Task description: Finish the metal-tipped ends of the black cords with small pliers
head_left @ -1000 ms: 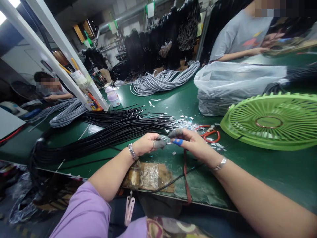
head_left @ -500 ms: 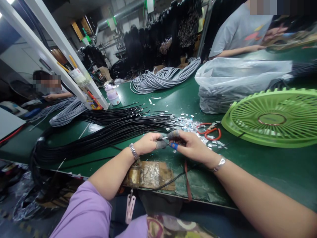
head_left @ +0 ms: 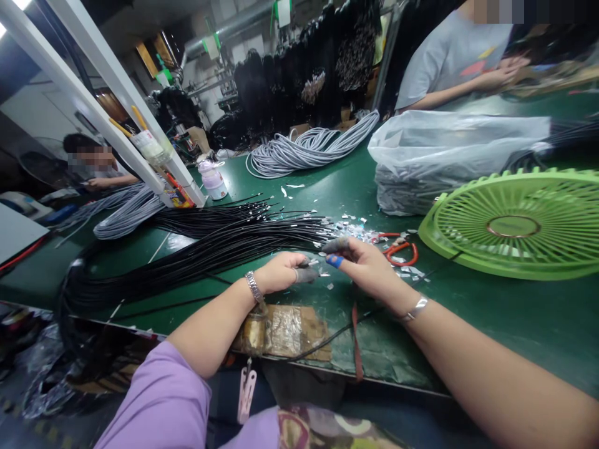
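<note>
Right hand drew back over green table, black bundles beyond.

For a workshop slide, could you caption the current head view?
Left hand and right hand, slightly apart over a green table, beside black cables and scattered white scraps.

Black cables bundled, with a slim piece in hand
A small, narrow, whitish piece juts from the left hand's fingertips, too small to make out fully. Just beyond, the thick bundle lies lengthwise on the green bench, its pale-tipped ends fanned loosely to the right, its left end bending down past the near edge.
</note>
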Tool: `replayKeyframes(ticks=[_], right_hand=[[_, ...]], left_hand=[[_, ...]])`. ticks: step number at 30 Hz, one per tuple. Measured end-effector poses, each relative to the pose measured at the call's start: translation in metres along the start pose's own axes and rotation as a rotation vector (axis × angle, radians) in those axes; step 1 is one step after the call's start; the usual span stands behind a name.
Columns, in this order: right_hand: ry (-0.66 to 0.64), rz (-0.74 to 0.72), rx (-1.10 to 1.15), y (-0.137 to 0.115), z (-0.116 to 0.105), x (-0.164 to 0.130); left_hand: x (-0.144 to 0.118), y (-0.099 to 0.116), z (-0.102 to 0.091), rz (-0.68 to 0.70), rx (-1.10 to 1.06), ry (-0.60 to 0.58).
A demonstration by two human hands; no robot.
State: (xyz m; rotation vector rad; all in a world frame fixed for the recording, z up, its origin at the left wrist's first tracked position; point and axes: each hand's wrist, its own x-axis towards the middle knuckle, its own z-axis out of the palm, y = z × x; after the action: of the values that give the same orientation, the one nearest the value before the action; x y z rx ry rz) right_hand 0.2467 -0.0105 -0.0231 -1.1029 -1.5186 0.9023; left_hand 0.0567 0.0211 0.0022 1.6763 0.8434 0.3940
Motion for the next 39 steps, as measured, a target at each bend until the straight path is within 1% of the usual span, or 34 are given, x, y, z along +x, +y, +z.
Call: replayKeyframes(ticks=[2,5,8,11,15,18,24,27,30,32,34,35,39], right_hand=[[0.002,0.049,0.072,0.000,-0.002,0.001],[-0.036,0.091,0.137,-0.001,-0.002,0.000],[-0.071,0.114,0.160,0.001,0.000,-0.001],[-0.079,0.093,0.142,0.005,0.000,-0.002],[-0.088,0.019,0.092,0.008,0.001,-0.002],[-0.093,-0.057,0.032,0.005,0.002,-0.004],[-0.019,-0.261,-0.221,-0.004,0.004,-0.009],[-0.005,-0.364,-0.344,-0.007,0.004,-0.011],[-0.023,-0.482,-0.450,-0.012,0.006,-0.014],[-0.062,-0.524,-0.455,-0.015,0.007,-0.017],[-0.085,-0.488,-0.394,-0.016,0.006,-0.018],[-0.065,-0.437,-0.346,-0.015,0.005,-0.018],[0.130,-0.187,-0.131,-0.006,-0.001,-0.012]], left_hand=[[-0.001,0.002,-0.001,-0.033,-0.033,0.046],[-0.002,0.004,-0.001,-0.081,-0.040,0.084],[-0.002,0.005,0.000,-0.073,-0.055,0.103],[-0.001,0.003,0.000,-0.044,-0.074,0.114],[0.002,-0.002,0.000,-0.015,-0.087,0.115],[0.004,-0.003,0.000,-0.007,-0.088,0.125],[0.002,0.002,0.002,-0.024,-0.085,0.122],[0.001,0.002,0.002,-0.033,-0.063,0.116],[0.003,-0.001,0.001,-0.023,-0.040,0.128],[0.004,-0.003,0.000,-0.006,-0.030,0.170],[0.004,-0.005,-0.001,0.017,-0.013,0.219],[0.004,-0.005,-0.002,0.031,0.002,0.236],[0.002,-0.004,-0.004,0.119,0.139,0.259]])
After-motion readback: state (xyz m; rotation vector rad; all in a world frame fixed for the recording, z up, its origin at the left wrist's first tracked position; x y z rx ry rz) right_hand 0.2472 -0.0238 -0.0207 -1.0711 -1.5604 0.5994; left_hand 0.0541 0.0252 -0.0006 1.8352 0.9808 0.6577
